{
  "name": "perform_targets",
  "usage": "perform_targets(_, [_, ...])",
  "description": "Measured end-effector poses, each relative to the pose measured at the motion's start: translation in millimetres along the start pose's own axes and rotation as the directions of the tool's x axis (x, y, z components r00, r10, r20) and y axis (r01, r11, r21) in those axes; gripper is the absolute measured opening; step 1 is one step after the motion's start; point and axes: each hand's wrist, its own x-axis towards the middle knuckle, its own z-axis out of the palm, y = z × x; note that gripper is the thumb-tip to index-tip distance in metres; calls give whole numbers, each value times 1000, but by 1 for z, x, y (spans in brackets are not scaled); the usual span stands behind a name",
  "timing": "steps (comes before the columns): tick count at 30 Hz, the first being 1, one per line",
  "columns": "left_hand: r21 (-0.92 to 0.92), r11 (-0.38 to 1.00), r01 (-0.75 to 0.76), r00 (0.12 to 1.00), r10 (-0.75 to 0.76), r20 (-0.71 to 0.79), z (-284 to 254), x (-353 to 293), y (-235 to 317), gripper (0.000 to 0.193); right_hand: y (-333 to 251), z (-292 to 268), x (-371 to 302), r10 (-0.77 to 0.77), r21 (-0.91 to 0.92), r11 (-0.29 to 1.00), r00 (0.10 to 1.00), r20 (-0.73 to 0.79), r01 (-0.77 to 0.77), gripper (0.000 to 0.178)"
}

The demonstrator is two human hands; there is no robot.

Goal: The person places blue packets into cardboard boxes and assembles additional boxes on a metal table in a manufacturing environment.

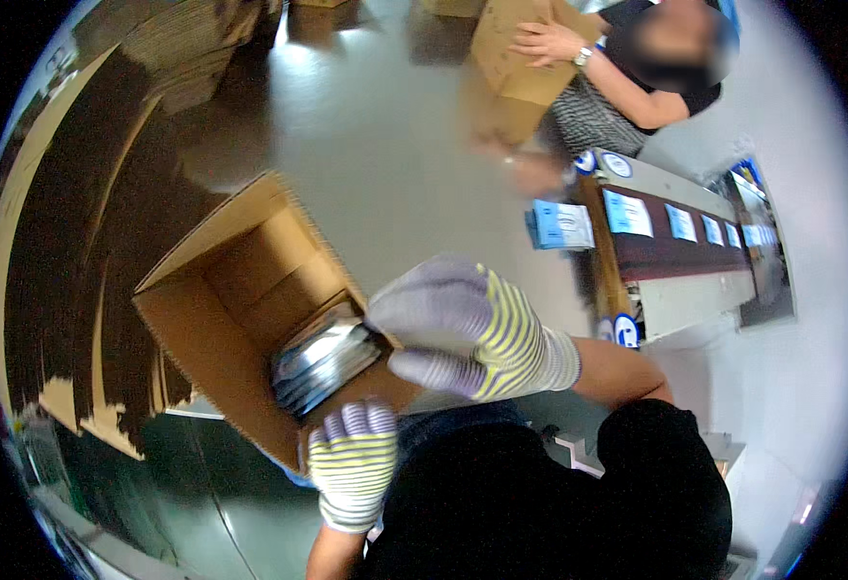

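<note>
An open cardboard box (187, 343) sits tilted in front of me, with several shiny silver and blue packets (327, 367) lying in its near right corner. My left hand (353, 469), in a white, yellow and grey striped glove, has its fingers curled over the near edge of the box; its thumb is hidden. In a matching glove, my right hand (482, 333) is at the right wall of the box. Its thumb and fingers stand apart, and nothing shows between them. It is slightly blurred.
A conveyor (671, 256) on the right carries a row of blue and white packets (680, 222), with a small stack (561, 225) at its near end. Beyond, a co-worker (627, 92) holds another cardboard box (521, 58). Large cardboard pieces (47, 174) line the left.
</note>
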Motion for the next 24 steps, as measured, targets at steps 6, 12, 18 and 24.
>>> perform_targets(6, [5,1000,1,999,-1,-35,0,20,-7,14,50,-12,-64,208,-131,966,972,-109,-222,27])
perform_targets(12, [-70,996,59,998,-58,4,3,14,-11,38,105,-49,-103,432,-369,849,899,74,-378,36])
perform_targets(18, [-63,997,54,999,-53,9,7,8,-10,47,165,-120,-120,597,-681,630,793,117,-373,35])
perform_targets(24, [-80,994,74,995,-68,76,4,10,-10,48,209,-193,-127,748,-723,473,663,26,-504,33])
